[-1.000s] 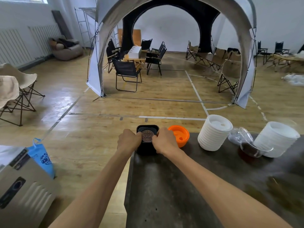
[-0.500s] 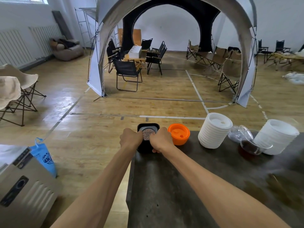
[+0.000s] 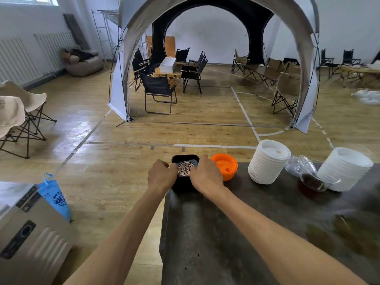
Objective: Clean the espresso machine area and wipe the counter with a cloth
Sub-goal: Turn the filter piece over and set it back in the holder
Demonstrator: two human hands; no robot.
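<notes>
A small black square tray (image 3: 184, 159) with a round patterned metal grate (image 3: 185, 169) in its top stands at the far left corner of the dark counter (image 3: 226, 233). My left hand (image 3: 160, 176) grips its left side and my right hand (image 3: 205, 176) grips its right side, fingers curled round the edges. No cloth is in view.
An orange lid (image 3: 225, 166) sits just right of the tray. Further right stand two stacks of white lids (image 3: 268, 161) (image 3: 347, 168), a clear glass pot (image 3: 313, 179) with dark liquid and crumpled plastic. A metal appliance (image 3: 26, 233) and blue bag (image 3: 54, 194) are left of the counter.
Both hands stay on the black tray at the counter's far corner. The right hand has shifted slightly along its side; the tray has barely moved.
</notes>
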